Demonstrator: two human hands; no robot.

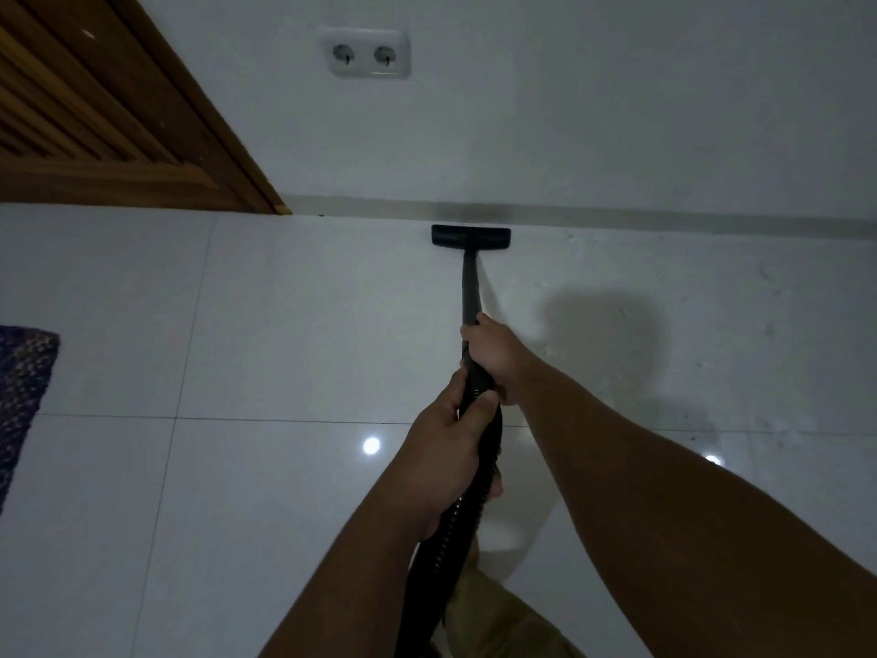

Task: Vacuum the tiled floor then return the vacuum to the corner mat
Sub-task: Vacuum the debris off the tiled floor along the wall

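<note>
— Where's the black plastic vacuum wand (470, 287)?
— Both hands grip it: right hand (491, 356) ahead, left hand (448, 448) at the ribbed hose. Its flat black floor head (471, 237) sits on the glossy white tiled floor (284, 325), touching the skirting.

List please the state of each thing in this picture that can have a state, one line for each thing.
Vacuum nozzle: flat on the tiled floor, against the baseboard.
Vacuum wand: held by both hands, pointing toward the wall.
Right hand: grips the wand, farther forward.
Left hand: grips the ribbed hose end, nearer the body.
Double wall socket: nothing plugged in.
Wooden louvred door: appears closed.
Woven mat: lying flat at the left edge.
</note>
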